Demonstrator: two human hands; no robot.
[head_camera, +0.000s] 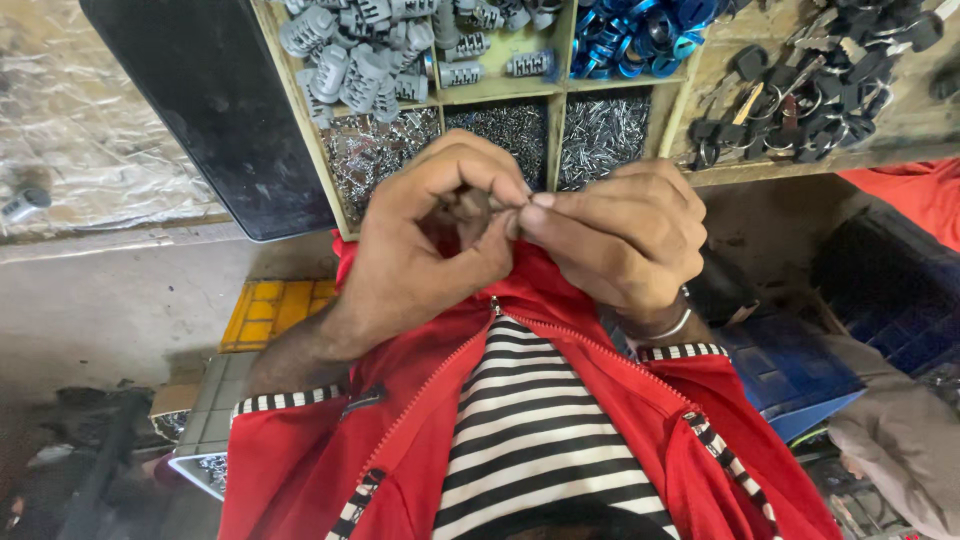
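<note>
My left hand (415, 250) is curled around a small dark cylinder-shaped metal piece (467, 208), held up close in front of my chest. My right hand (625, 235), with a metal bangle on the wrist, pinches thumb and forefinger together at the right edge of that piece, touching the left fingertips. Whatever tiny part sits in the pinch is hidden. Both forearms come out of red jacket sleeves with striped cuffs.
A wooden divided tray (555, 95) lies beyond the hands, holding grey lock cylinders (360, 60), small shiny metal pins (375, 150), and blue rings (635, 35). Black-headed keys (800, 100) lie at the right. A black panel (210, 110) is at the left, a blue crate (890, 290) at the lower right.
</note>
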